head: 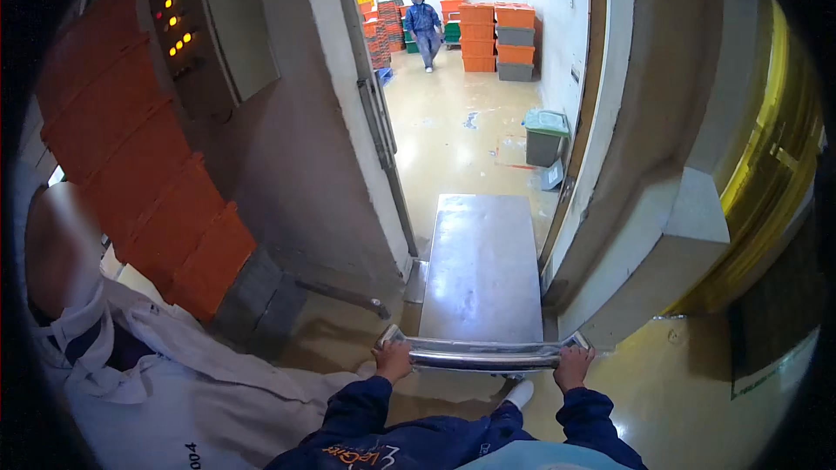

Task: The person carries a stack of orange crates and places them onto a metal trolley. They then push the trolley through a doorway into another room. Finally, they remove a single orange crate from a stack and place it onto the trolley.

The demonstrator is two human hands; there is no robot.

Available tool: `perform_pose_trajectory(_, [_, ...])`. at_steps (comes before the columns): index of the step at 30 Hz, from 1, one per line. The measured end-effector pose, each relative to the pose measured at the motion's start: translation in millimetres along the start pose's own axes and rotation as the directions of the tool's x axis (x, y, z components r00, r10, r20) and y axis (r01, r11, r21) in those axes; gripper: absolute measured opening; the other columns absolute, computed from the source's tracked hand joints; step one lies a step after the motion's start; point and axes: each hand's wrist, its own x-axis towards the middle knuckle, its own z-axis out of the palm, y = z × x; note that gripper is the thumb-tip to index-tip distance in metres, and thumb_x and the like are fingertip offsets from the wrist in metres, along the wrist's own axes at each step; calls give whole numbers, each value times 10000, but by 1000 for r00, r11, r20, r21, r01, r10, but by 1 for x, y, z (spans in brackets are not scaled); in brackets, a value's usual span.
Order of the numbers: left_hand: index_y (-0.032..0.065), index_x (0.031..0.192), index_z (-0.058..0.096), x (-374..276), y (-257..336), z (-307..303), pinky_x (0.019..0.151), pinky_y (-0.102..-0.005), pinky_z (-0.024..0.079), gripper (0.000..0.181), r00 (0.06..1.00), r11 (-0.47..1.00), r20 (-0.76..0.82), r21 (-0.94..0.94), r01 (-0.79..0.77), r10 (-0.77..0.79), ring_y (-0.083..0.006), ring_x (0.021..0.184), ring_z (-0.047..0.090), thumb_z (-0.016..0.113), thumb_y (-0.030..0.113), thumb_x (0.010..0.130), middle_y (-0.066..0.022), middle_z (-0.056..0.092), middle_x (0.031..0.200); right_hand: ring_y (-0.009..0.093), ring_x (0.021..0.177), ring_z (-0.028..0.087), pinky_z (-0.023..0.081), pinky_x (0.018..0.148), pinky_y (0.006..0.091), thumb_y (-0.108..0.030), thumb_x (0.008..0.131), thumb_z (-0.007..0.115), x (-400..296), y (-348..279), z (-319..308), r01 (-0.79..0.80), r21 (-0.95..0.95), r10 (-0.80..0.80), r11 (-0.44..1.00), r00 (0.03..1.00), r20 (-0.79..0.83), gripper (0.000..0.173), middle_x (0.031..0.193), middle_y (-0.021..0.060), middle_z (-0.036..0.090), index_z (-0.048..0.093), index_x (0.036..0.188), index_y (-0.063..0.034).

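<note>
My left hand (392, 361) grips the left end of a shiny metal push handle (483, 359). At the handle's right end, my right hand (573, 366) is closed around it too. Beyond the handle stretches the bare, flat metal deck of a platform trolley (482, 267), lying between the two sides of a doorway. Dark blue sleeves cover both my arms. One white shoe (520, 394) shows below the handle.
A person in a white coat (196, 391) stands close at my left, before stacked orange crates (144, 163). A person in blue (424, 26) is in the room ahead, near more crates (477, 37). A lidded grey bin (545, 140) stands inside, right of the doorway. A control panel (196, 32) hangs left.
</note>
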Motion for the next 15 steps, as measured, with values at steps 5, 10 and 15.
perform_pose_trajectory(5, [148,1036,645,53,49,-29,969,-582,399,368,993,994,-110,-111,20,-32,-336,1187,472,742,232,691,-80,597,1142,320,1016,544,265,1022,589,-104,668,655,71,34,18,97,37,-94,995,994,-61,170,922,113,613,641,838,-104])
perform_pose_trajectory(10, [196,994,656,109,-15,-20,941,-582,406,353,977,993,-189,-89,78,-94,-320,1184,460,770,229,662,-64,575,1135,295,850,610,361,924,533,-147,726,616,141,-12,31,243,75,-245,967,969,20,77,827,103,636,645,792,-120])
perform_pose_trajectory(15, [197,934,662,190,-26,-18,953,-579,389,289,929,990,-348,-101,97,-127,-308,1129,472,760,214,663,-60,570,1087,286,759,655,469,763,453,-179,702,644,244,-29,25,351,58,-356,934,914,195,105,786,101,665,652,786,-118])
